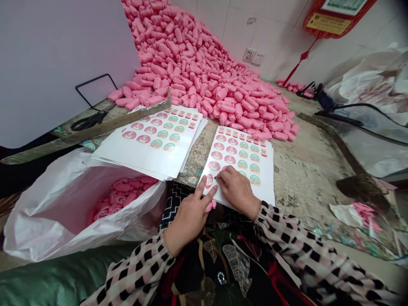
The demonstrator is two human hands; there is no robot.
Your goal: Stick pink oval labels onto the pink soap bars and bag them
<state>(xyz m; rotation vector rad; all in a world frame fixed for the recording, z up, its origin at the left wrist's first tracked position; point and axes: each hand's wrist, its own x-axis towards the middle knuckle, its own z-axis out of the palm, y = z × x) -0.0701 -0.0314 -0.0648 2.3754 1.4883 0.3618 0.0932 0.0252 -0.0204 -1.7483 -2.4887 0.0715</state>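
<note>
A sticker sheet (pixel 247 196) with pink and green labels lies at the table's front edge, on top of others. My left hand (pixel 190 211) rests at its lower left corner, forefinger and thumb on either side of an oval pink sticker (pixel 208 181). A small pink, rounded piece (pixel 211 206) pokes out below that thumb, held in the curled fingers, which are mostly hidden. My right hand (pixel 238 191) is on the sheet, fingers bent and pressed together beside the oval sticker. Whatever is between its fingertips is hidden.
A large heap of pink sausage-shaped pieces (pixel 191 63) covers the back. Another sticker stack (pixel 140 157) lies left, under a long flat strip (pixel 86 131) near black scissors (pixel 89 120). A white bag (pixel 54 212) holds pink pieces. Clear plastic bags (pixel 376 85) stand right.
</note>
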